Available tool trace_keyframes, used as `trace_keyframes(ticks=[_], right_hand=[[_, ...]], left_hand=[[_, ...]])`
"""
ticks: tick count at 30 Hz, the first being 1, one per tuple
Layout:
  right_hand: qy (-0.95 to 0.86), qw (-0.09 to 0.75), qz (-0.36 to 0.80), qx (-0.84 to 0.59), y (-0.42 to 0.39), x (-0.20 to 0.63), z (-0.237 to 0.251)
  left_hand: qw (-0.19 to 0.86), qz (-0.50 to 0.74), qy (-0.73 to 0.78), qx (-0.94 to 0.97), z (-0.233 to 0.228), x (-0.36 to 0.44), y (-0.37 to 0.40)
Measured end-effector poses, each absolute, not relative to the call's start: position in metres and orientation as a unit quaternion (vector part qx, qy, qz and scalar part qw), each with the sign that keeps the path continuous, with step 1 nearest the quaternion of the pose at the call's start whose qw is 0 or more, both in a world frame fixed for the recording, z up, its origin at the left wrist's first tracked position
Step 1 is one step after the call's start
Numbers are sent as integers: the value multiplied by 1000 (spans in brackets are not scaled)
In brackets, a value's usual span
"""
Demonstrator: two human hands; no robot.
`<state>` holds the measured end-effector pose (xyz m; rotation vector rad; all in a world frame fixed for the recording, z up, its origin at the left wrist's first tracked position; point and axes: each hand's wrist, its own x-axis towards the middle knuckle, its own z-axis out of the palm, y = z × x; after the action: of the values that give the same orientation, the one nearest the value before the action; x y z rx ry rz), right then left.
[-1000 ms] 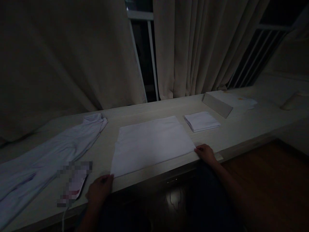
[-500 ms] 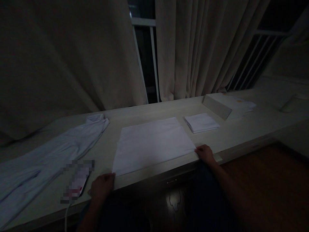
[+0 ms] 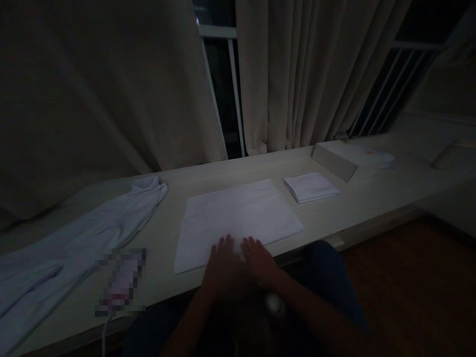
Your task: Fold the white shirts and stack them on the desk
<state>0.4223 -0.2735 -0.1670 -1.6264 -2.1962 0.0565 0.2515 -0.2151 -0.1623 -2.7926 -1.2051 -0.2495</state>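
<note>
A white cloth (image 3: 238, 210), folded to a flat rectangle, lies before me on the pale desk. My left hand (image 3: 223, 260) and my right hand (image 3: 258, 260) are close together at its front edge, palms down and fingers stretched forward. The fingertips overlap the near part of the cloth. Neither hand grips anything. Just beyond the cloth's right side rests a smaller folded white cloth (image 3: 311, 187). A long white garment (image 3: 82, 238) with loose creases is spread over the left part of the desk.
Between garment and cloth lies a blurred-out phone-like device (image 3: 124, 280) with a white cable (image 3: 105, 332). A pale box (image 3: 334, 161) stands at the back right, with white items (image 3: 372, 152) beside it. Curtains (image 3: 282, 74) hang behind the desk (image 3: 357, 208).
Both hands have let go of the cloth's two front corners and come together at the middle of its near edge. The fingers are now stretched out flat. The cloth stays in place.
</note>
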Motion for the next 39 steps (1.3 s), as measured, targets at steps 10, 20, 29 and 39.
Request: trace_keyframes(ticks=[10,20,29,39], right_hand=[[-666,124,-20,-735,-316,578,-184],[-664,145,-50,-732,-310,565,-188],[-835,161,7,-526,-186,408,-131],[-907,56,39,-415,-33,271,-149]], left_hand=[[85,-52,-565,-819,-189,154,-215],[73,-49,-590,-802,-170,153,-212],[105,-174,-582,-788,-170,166,-181],[74,-233,-628,-739,-187,163,-166]])
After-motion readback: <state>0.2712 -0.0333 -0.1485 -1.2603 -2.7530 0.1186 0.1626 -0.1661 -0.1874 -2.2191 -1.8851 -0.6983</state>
